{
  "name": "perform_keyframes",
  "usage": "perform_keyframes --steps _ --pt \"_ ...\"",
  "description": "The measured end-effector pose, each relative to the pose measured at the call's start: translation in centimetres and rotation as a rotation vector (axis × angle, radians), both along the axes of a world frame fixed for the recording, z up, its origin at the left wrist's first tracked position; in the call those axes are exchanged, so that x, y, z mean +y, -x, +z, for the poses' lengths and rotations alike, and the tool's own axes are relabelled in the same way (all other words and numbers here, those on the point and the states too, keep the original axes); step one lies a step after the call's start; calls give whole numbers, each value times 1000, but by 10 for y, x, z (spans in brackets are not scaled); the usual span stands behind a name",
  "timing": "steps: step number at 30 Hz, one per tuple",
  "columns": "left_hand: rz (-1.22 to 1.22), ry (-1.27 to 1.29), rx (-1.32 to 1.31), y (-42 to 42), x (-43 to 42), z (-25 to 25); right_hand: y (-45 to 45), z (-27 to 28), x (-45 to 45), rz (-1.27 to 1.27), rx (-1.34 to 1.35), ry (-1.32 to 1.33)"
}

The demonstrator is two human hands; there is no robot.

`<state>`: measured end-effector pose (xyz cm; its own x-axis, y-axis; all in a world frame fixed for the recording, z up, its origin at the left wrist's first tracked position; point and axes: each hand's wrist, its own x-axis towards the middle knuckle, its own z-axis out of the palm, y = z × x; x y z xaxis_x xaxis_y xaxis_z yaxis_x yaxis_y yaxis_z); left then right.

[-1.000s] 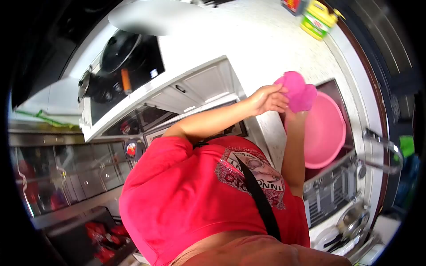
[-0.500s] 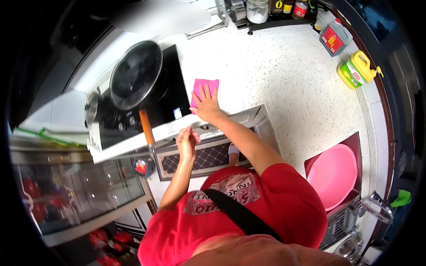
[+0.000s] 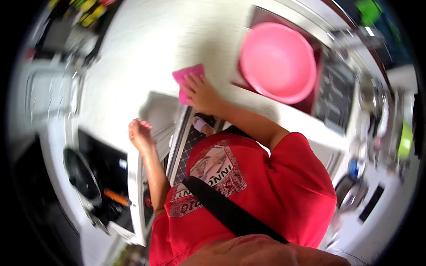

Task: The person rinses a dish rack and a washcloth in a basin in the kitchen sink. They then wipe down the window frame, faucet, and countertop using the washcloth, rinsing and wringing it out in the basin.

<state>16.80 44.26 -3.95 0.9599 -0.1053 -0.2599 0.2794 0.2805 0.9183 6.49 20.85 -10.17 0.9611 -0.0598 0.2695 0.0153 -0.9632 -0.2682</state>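
Note:
My right hand lies on a pink cloth near the inner edge of the white countertop. Its fingers are stretched out and somewhat apart, pressing the cloth from above. My left hand hovers to the left by the counter corner, close to the stove side. The fingers there are loosely curled together, slightly blurred, and I see nothing in them.
A large pink basin sits in the sink at upper right. Lower left, a pan with an orange handle rests on the black stove. Blurred bottles stand at upper left. A drawer or door front borders the counter's inner corner.
The view has turned, bringing the basin to the upper right and the stove to the lower left. My right hand has moved the cloth away from beside the stove toward the sink side.

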Motion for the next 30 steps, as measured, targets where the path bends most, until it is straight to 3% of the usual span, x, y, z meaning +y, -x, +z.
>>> perform_keyframes --steps 3,9,14,17,21,25,27,30 --pt "-178 -36 30 8 -66 2 123 18 -34 -185 24 -163" --pt "-520 -37 100 72 -198 6 330 22 -89 -579 183 -206" --pt "-698 -17 127 126 -266 4 485 14 -120 -615 257 -131" --pt "-730 -7 136 140 -282 5 534 29 -145 -653 280 -98" --pt "-674 -14 128 147 -277 3 522 27 -150 -663 247 -128" --pt "-574 -95 139 139 -263 -5 442 18 -149 -136 305 -202" --pt "-521 -101 124 134 -252 1 393 0 -149 112 135 -218" --pt "-426 -63 99 121 -235 8 307 17 -149 361 136 -302"
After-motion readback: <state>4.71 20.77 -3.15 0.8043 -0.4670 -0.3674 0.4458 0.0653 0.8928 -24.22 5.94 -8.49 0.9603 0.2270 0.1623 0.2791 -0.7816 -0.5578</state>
